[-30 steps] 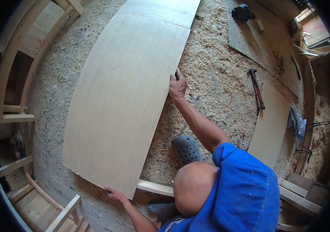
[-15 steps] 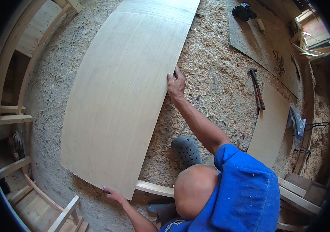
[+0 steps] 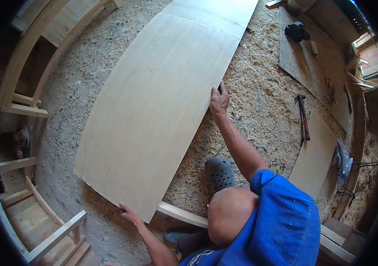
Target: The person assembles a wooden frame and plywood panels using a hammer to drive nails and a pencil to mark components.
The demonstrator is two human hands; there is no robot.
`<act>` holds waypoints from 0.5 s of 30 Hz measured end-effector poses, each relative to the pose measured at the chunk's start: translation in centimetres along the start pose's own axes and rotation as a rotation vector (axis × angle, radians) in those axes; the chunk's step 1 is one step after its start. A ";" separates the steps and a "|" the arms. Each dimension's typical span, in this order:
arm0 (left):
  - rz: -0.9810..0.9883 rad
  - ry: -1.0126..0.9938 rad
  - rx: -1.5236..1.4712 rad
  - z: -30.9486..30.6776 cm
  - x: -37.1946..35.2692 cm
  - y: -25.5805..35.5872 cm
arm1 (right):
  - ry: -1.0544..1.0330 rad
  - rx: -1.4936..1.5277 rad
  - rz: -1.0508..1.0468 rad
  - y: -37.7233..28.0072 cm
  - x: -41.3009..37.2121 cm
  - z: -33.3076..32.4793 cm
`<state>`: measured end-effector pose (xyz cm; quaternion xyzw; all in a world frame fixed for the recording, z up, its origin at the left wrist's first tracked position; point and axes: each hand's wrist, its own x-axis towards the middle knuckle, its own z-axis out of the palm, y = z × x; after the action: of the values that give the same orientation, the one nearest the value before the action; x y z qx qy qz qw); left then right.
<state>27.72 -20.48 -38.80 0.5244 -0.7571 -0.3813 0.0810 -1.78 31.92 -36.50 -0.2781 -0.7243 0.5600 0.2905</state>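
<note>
A large pale plywood sheet (image 3: pixel 149 97) lies at a slant across the middle, its far end running out of the top of the view. My right hand (image 3: pixel 219 101) grips its right edge, thumb on top, the other fingers partly hidden at the edge. Down at the near end, my left hand (image 3: pixel 130 214) holds the short edge close to the corner, its fingertips partly under the sheet. A wooden strip (image 3: pixel 183 213) sticks out from beneath the near right corner, beside my bare knee (image 3: pixel 232 214).
Wood shavings (image 3: pixel 260 84) cover the floor. A hammer (image 3: pixel 303 116) rests at the right against a smaller board (image 3: pixel 315 153). Farther back, a dark board (image 3: pixel 313 71) carries a black bag (image 3: pixel 297 32). Wooden frames (image 3: pixel 38 53) stand along the left. My grey clog (image 3: pixel 220 173) is near the sheet.
The whole view has turned slightly, so the sheet's far end and the hammer appear farther right. Both hands keep their hold on the sheet's edges.
</note>
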 end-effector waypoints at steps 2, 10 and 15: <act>0.041 -0.056 0.140 -0.3 0.4 -0.3 | -0.010 -0.016 -0.020 0.3 0.0 -0.1; 0.089 -0.019 0.209 -0.2 0.5 -0.3 | -0.002 -0.020 0.006 -1.4 -0.3 -0.2; 0.245 0.034 0.100 -0.3 -1.3 1.1 | -0.005 -0.026 0.003 -0.2 0.1 0.1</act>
<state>27.63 -19.31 -37.48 0.4376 -0.8320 -0.3215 0.1138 -1.89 31.89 -36.28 -0.2815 -0.7320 0.5516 0.2840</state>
